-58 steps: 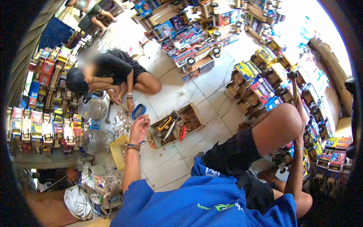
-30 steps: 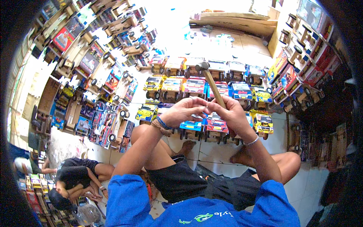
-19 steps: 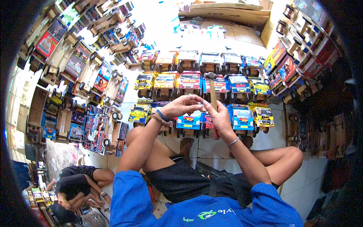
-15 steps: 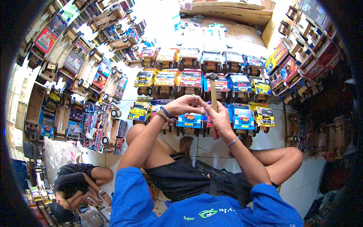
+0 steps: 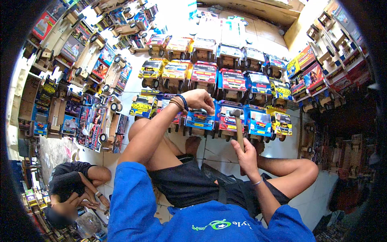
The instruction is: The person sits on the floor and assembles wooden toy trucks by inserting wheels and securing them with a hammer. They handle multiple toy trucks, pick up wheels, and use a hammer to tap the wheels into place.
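My right hand (image 5: 247,158) is wrapped round the wooden handle of a hammer (image 5: 239,131). The hammer stands upright in the picture, its metal head in front of a red toy truck (image 5: 230,123). Over a blue toy truck (image 5: 200,122) in the nearest row, my left hand (image 5: 198,99) is bent at the wrist, its fingers pinched together and pointing down. Whatever is between those fingertips is too small to make out. Right of the hammer stand another blue toy truck (image 5: 258,126) and a yellow one (image 5: 281,124).
Further rows of toy trucks stand beyond, including a yellow truck (image 5: 151,72). Stacked wooden truck bodies (image 5: 92,129) rise at the left, and more stacks (image 5: 312,76) at the right. Another person (image 5: 76,183) sits bent over at the lower left. My legs are crossed on the tiled floor (image 5: 217,151).
My hands have come apart. The right hand has drawn back toward me with the hammer, while the left has reached forward over the blue truck, wrist bending down. The view has shifted slightly.
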{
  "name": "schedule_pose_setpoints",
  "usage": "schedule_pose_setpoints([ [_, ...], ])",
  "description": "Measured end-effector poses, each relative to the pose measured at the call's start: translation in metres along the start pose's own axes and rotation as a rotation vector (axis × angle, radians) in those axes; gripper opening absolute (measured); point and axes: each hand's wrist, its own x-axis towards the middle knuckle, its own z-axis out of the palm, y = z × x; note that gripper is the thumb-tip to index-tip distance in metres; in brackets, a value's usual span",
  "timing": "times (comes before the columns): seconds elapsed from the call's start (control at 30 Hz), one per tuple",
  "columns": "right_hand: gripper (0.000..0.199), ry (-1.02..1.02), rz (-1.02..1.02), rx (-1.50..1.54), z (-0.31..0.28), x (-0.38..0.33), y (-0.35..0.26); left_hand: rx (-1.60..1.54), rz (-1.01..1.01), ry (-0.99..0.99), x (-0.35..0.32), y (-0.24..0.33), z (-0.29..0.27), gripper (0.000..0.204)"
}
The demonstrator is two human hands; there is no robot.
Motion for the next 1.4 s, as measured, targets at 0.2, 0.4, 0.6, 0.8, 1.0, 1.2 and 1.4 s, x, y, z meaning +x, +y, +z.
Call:
schedule_pose_setpoints([
  [0.2,0.034,-0.004,-0.02,-0.064,-0.003,-0.03,0.018,0.068,-0.053,0.014,0.003,0.0,-0.003,0.036],
  [0.4,0.03,-0.034,0.016,-0.132,0.002,-0.047,0.026,-0.006,-0.053,0.014,0.004,-0.006,-0.006,0.033],
  [0.6,0.027,-0.06,0.012,-0.159,0.006,-0.051,0.028,-0.027,-0.079,0.004,0.008,-0.011,-0.004,0.034],
  [0.8,0.026,-0.065,0.021,-0.154,0.009,-0.048,0.023,0.029,-0.016,-0.001,0.014,-0.011,-0.002,0.034],
  [1.0,0.022,-0.075,-0.052,-0.184,0.01,-0.044,0.016,0.023,0.007,-0.019,0.018,-0.013,-0.002,0.035],
  [1.2,0.022,-0.077,-0.06,-0.144,0.013,-0.042,0.014,0.025,-0.009,-0.011,0.017,-0.014,-0.002,0.035],
  [1.4,0.024,-0.096,-0.027,-0.121,0.014,-0.044,0.016,0.007,-0.007,-0.009,0.018,-0.017,-0.001,0.035],
])
